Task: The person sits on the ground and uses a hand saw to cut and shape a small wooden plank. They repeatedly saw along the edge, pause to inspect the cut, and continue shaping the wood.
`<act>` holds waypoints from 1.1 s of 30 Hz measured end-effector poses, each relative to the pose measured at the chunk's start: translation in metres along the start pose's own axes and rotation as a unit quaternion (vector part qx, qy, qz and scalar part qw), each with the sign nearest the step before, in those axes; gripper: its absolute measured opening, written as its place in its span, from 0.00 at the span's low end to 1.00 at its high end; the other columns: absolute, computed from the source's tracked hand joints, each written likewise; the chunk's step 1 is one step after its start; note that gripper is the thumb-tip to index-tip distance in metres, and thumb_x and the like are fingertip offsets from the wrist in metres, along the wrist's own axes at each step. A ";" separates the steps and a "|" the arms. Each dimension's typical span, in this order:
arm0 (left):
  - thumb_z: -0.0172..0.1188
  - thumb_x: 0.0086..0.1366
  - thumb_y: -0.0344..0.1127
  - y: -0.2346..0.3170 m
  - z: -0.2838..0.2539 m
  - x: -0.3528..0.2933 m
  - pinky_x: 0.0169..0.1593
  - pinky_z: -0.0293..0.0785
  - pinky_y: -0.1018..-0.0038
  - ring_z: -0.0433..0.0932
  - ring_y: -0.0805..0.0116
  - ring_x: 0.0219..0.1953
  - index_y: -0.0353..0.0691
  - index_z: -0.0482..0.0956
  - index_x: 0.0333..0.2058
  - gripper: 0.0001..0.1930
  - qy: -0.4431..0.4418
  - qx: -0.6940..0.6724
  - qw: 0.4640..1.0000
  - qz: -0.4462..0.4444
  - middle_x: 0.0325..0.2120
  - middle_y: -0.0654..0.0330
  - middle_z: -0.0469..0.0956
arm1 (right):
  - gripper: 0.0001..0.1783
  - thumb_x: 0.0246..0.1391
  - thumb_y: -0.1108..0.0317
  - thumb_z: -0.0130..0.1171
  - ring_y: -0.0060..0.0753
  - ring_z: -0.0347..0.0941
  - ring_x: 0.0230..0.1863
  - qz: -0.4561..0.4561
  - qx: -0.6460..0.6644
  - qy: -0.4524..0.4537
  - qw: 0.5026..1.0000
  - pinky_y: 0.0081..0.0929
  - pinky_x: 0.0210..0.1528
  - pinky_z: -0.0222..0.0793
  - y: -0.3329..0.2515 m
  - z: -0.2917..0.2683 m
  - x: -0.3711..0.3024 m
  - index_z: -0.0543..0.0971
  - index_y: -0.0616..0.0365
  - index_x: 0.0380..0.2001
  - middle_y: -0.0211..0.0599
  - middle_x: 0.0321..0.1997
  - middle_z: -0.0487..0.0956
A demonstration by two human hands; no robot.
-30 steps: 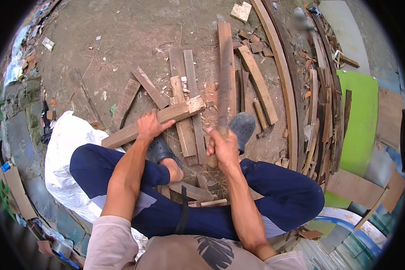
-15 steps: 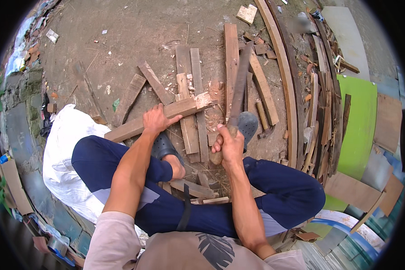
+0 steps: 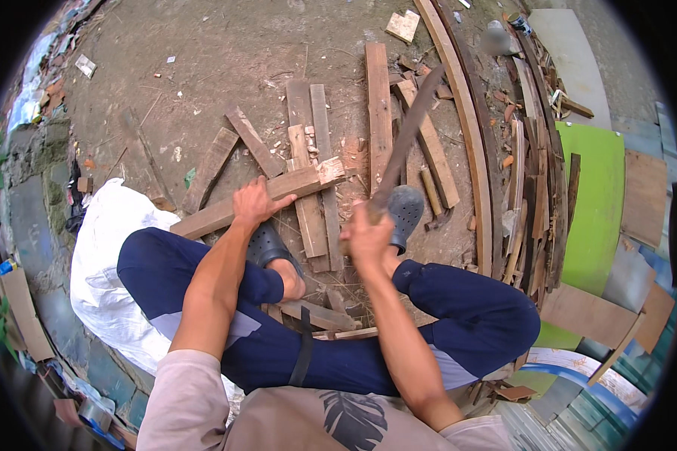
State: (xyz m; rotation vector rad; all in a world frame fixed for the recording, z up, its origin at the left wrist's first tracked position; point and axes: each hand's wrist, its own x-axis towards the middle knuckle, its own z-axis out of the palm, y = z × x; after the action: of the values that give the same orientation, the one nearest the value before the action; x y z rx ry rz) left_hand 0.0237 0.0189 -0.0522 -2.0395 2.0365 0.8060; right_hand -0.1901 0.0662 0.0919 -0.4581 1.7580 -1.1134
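Wooden beam [image 3: 297, 181] lies beneath the left hand's fingers [image 3: 256, 191].

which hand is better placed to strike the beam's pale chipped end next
Probably the right hand: it grips the machete close to the chipped end, while the left hand rests on the wooden beam.

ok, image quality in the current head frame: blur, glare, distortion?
Head view: right hand mildly blurred, left hand crisper; a grey blob at upper right is smeared, cause unclear; a long plank bows with the fisheye, rim black; white sack bright but folds readable; light diffuse, no hard shadows.
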 end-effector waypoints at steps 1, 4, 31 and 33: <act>0.57 0.48 0.83 0.002 0.004 -0.002 0.48 0.79 0.58 0.84 0.47 0.44 0.28 0.79 0.48 0.54 0.012 0.003 1.000 0.012 0.42 0.44 0.83 | 0.11 0.57 0.67 0.64 0.24 0.67 0.14 0.004 -0.170 -0.042 0.985 0.29 0.15 0.63 0.043 -0.016 0.009 0.73 0.62 0.30 0.31 0.18 0.73; 0.58 0.48 0.83 -0.003 0.004 -0.005 0.48 0.79 0.58 0.83 0.48 0.44 0.29 0.78 0.48 0.53 0.031 0.005 0.999 0.022 0.43 0.44 0.82 | 0.10 0.57 0.68 0.64 0.24 0.66 0.13 0.300 -0.124 -0.169 0.931 0.30 0.15 0.63 0.040 -0.023 0.012 0.75 0.63 0.30 0.30 0.18 0.72; 0.60 0.48 0.81 0.004 0.005 -0.001 0.44 0.79 0.56 0.85 0.47 0.41 0.28 0.78 0.47 0.52 0.049 0.006 0.999 0.021 0.38 0.43 0.83 | 0.09 0.60 0.67 0.61 0.20 0.60 0.14 0.466 0.211 -0.185 0.840 0.23 0.19 0.61 0.008 0.014 0.002 0.70 0.51 0.33 0.21 0.15 0.63; 0.58 0.48 0.82 0.005 -0.001 0.001 0.49 0.77 0.54 0.84 0.49 0.44 0.30 0.78 0.48 0.53 -0.011 -0.008 1.000 -0.007 0.42 0.45 0.83 | 0.11 0.61 0.65 0.62 0.21 0.61 0.13 0.401 0.119 -0.162 0.894 0.23 0.17 0.62 -0.012 0.023 -0.012 0.70 0.53 0.29 0.23 0.15 0.66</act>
State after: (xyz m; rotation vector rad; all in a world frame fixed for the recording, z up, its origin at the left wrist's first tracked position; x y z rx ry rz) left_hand 0.0187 0.0172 -0.0499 -2.0428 2.0085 0.8412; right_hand -0.1666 0.0575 0.1054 0.2293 1.2819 -0.5884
